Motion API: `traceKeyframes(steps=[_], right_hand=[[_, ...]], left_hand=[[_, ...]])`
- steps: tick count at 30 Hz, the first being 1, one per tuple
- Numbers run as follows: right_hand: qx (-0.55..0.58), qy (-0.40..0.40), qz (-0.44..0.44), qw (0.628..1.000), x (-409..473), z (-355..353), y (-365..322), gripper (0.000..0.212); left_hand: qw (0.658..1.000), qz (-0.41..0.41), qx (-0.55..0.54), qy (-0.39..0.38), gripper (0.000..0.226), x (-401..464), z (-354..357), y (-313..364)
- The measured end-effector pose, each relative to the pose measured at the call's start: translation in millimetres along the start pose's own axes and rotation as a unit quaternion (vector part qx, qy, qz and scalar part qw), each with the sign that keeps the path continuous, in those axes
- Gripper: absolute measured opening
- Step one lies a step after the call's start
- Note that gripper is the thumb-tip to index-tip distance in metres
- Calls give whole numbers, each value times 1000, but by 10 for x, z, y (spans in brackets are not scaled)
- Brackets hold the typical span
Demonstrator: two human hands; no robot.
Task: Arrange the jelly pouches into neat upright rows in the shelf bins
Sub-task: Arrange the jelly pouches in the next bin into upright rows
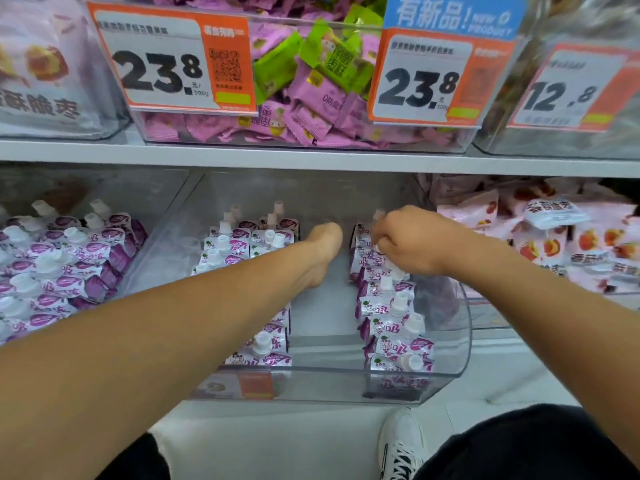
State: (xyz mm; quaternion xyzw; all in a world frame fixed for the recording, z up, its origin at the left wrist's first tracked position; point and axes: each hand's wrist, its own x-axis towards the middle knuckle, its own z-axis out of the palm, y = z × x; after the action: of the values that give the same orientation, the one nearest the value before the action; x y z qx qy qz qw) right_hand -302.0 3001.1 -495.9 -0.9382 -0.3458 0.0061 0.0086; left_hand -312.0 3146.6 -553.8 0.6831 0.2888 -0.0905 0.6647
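The pouches [393, 306], purple and white with white spouts, are stood in a clear bin [462, 344] on the lower shelf. One upright row runs along the bin's right side from near to far; two more rows [242, 244] are stood at the left, partly hidden by the left forearm. A bare strip of bin floor is left between the left and right rows.

The right hand [403, 242] is curled at the far end of the right row, its fingers closed on the top of a pouch there; the exact grip is blurred. The left hand [323, 249] is reached into the gap between the rows, fingers pointed away and down; whether they are spread or curled cannot be told.

A second bin [52, 265] at the left is filled with like pouches lying loosely. Pink packets [554, 237] are piled at the right. Above, purple and green sweets [304, 84] are held behind price tags [173, 60]. A white shoe [401, 445] is seen on the floor.
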Motion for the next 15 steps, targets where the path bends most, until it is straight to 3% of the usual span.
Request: traceKeyframes(steps=[4, 11, 15], right_hand=[[30, 86, 38, 995, 74, 123, 90, 27], [33, 71, 43, 996, 137, 182, 163, 34], [-1, 72, 44, 996, 109, 203, 150, 36]], left_hand=[[997, -31, -58, -51, 65, 9, 224, 69], [989, -50, -68, -121, 74, -34, 383, 42], [992, -29, -39, -119, 63, -88, 328, -44]])
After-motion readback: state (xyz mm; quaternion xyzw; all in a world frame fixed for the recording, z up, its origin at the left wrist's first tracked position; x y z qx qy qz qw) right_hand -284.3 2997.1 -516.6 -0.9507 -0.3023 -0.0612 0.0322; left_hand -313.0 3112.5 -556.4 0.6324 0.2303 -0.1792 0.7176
